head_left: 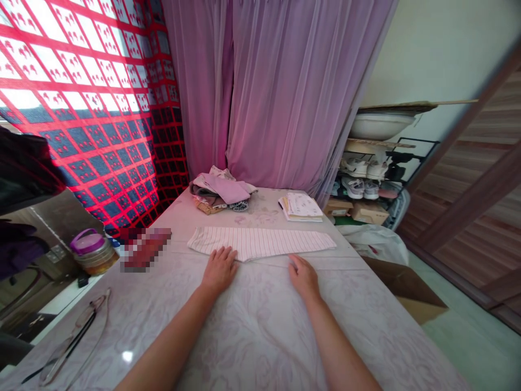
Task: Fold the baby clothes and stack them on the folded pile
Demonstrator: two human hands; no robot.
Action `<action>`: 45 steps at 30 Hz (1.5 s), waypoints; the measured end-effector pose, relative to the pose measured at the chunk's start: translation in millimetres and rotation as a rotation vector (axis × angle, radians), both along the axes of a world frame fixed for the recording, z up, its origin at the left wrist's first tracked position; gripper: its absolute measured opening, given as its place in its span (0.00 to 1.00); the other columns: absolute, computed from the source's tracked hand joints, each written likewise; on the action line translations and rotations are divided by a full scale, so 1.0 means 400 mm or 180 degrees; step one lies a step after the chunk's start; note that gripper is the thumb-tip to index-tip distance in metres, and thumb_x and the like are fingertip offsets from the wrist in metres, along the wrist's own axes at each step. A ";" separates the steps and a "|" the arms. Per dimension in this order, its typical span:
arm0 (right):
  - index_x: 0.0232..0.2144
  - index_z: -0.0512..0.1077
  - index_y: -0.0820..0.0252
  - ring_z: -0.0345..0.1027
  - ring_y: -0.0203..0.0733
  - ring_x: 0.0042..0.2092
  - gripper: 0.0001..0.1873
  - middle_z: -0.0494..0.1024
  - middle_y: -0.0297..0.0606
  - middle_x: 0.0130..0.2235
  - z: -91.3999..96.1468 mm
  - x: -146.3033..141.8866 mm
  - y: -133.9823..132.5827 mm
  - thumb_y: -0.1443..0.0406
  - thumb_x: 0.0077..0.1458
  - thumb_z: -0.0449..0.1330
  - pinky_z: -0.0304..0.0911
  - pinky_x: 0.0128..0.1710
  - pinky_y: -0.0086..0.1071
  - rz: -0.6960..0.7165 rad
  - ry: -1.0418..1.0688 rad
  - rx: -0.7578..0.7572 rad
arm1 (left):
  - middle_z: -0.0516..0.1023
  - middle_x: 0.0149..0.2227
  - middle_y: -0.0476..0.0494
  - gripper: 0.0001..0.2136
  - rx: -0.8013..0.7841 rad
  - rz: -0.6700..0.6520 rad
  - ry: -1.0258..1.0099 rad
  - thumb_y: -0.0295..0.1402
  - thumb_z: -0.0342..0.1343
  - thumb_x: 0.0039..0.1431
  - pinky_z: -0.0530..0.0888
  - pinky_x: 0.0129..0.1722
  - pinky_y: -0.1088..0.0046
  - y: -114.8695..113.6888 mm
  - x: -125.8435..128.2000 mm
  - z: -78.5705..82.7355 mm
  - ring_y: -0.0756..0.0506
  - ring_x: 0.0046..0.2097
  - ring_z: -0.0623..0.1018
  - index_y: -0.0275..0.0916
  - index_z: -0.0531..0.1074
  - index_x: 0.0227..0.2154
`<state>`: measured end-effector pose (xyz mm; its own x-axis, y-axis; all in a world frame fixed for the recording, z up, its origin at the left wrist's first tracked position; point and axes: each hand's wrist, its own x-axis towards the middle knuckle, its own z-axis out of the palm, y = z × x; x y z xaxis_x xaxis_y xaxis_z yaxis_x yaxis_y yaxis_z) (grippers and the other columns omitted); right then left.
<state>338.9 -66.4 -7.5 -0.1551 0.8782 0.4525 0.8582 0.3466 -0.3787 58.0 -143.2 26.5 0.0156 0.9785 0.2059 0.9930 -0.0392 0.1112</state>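
Observation:
A striped white garment point(260, 241), folded into a long narrow band, lies across the pale patterned bed cover point(260, 326). My left hand point(220, 269) rests flat on the garment's near edge toward its left end, fingers stretched out and holding nothing. My right hand point(303, 277) lies on the cover just at the near edge right of the middle, its fingers slightly curled and pressing down, with nothing in them.
A heap of unfolded clothes point(222, 195) and a small folded stack point(301, 207) sit at the far side. A jar with a purple lid point(91, 251) and a strap point(69, 342) lie left. Shoe rack point(366, 184) and cardboard box point(407, 288) stand right.

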 end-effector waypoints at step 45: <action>0.39 0.78 0.54 0.72 0.43 0.46 0.17 0.80 0.39 0.44 0.060 -0.059 0.011 0.66 0.56 0.50 0.66 0.49 0.39 0.0581 0.0102 0.0343 | 0.64 0.62 0.40 0.16 -0.0177 -0.0473 -0.0170 0.36 0.48 0.64 0.50 0.61 0.43 0.010 0.002 0.015 0.35 0.63 0.61 0.51 0.70 0.53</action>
<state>315.2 -62.0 16.5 -0.2911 0.7831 0.5496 0.7655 0.5352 -0.3571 58.6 -139.1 32.6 0.1513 0.9761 0.1559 0.9694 -0.1774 0.1698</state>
